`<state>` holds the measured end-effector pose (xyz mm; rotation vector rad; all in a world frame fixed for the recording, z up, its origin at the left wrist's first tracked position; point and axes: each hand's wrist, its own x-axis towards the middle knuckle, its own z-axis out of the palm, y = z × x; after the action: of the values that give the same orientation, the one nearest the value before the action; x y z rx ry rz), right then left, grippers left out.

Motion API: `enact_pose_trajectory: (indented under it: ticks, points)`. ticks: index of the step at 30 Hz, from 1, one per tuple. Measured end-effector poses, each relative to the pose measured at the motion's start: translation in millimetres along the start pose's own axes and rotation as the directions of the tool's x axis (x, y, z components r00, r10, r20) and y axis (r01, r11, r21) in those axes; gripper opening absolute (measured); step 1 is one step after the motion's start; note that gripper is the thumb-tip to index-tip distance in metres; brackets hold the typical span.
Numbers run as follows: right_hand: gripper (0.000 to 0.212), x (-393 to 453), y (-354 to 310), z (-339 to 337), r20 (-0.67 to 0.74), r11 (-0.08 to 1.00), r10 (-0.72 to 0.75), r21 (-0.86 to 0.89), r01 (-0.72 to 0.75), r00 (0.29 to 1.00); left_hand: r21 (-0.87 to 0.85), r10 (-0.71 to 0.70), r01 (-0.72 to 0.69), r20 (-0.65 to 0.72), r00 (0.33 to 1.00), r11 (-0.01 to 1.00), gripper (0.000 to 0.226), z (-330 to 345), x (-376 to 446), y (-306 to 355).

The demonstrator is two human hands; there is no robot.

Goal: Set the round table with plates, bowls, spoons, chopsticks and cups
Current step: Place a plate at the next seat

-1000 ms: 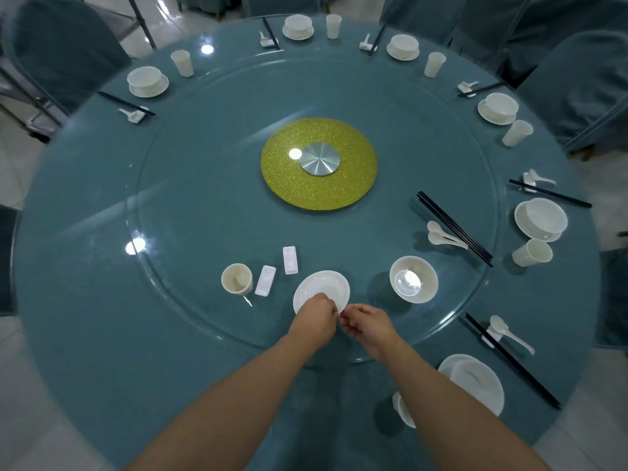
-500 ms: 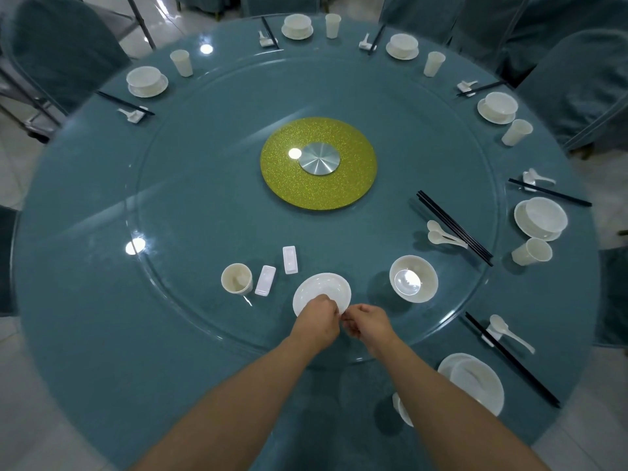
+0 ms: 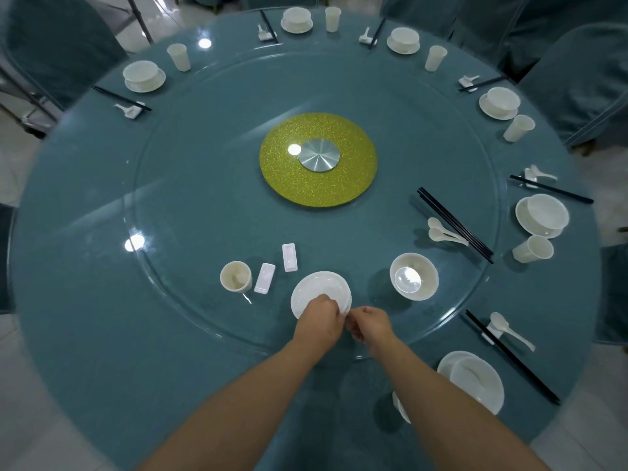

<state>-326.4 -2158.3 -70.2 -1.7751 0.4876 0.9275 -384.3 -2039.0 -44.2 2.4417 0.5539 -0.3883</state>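
Both hands meet at the near rim of the small round white plate [image 3: 319,289] on the glass turntable [image 3: 176,205]: the left hand [image 3: 317,319] has fingers curled on the rim, the right hand [image 3: 371,323] pinches its edge, much as a second ago. Little has shifted, so I judge the plate is only now being lifted for an unset place on the round teal counter [image 3: 85,334]. Just beside it wait a white cup [image 3: 236,276], two white rests [image 3: 265,278] and a white bowl [image 3: 414,276].
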Motion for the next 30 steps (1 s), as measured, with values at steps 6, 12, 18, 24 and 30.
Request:
enact_pose_trajectory:
  ticks: [6, 12, 18, 24, 30]
  points:
    - [0.024, -5, -5, -3, -0.057, 0.996, -0.066, 0.059, 0.069, 0.996, 0.056, 0.039, -0.038, -0.017, 0.999, 0.998, 0.029, 0, -5, -3]
    - [0.017, -19, -10, 9, -0.016, 0.996, -0.084, 0.038, 0.084, 0.996, 0.019, 0.040, -0.039, -0.035, 0.999, 0.999, 0.032, 0, -18, -5]
    - [0.014, -55, -1, 26, 0.036, 0.981, -0.193, -0.028, 0.194, 0.981, -0.289, -0.206, 0.080, -0.437, 0.876, 0.954, 0.025, -7, -64, -42]
    - [0.017, -74, 29, 42, 0.116, 0.926, -0.256, -0.255, 0.278, 0.960, -0.756, -0.715, 0.293, -0.311, 0.627, 0.585, 0.011, -15, -107, -93]
    - [0.014, -96, 71, 88, 0.244, 0.882, -0.200, -0.376, 0.283, 0.949, -0.901, -0.825, 0.356, -0.003, 0.565, 0.247, 0.011, 8, -173, -154]
